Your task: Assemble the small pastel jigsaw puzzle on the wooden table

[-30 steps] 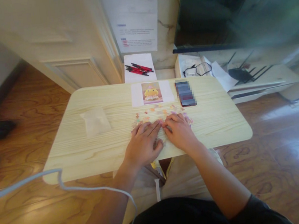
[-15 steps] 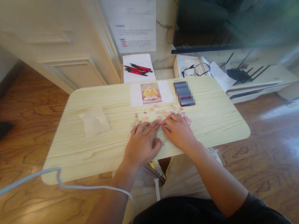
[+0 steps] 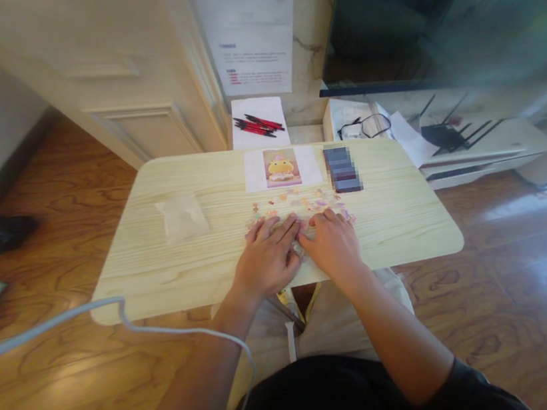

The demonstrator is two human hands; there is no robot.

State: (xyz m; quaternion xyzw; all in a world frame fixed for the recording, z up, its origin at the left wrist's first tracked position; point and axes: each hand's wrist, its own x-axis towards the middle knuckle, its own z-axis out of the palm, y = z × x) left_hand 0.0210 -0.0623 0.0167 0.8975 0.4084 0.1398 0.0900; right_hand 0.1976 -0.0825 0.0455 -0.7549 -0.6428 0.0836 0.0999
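Both of my hands rest side by side on a light wooden table (image 3: 160,260), over a scatter of small pastel puzzle pieces (image 3: 298,203). My left hand (image 3: 266,259) lies palm down with its fingers stretched forward and slightly spread. My right hand (image 3: 333,244) lies beside it with its fingers curled down onto the pieces; their tips meet the left fingertips. What lies under the palms is hidden. Beyond the pieces sits a white sheet with a picture of a yellow cartoon figure (image 3: 281,167).
A blurred dark phone (image 3: 342,169) lies right of the picture sheet. A clear plastic bag (image 3: 182,215) rests on the table's left half. Red and black pens (image 3: 257,125) lie on paper behind the table. A grey cable (image 3: 116,313) crosses the lower left. Wooden floor surrounds the table.
The view has shifted slightly. My hands stay on the pieces, with the fingertips drawn a little closer together.
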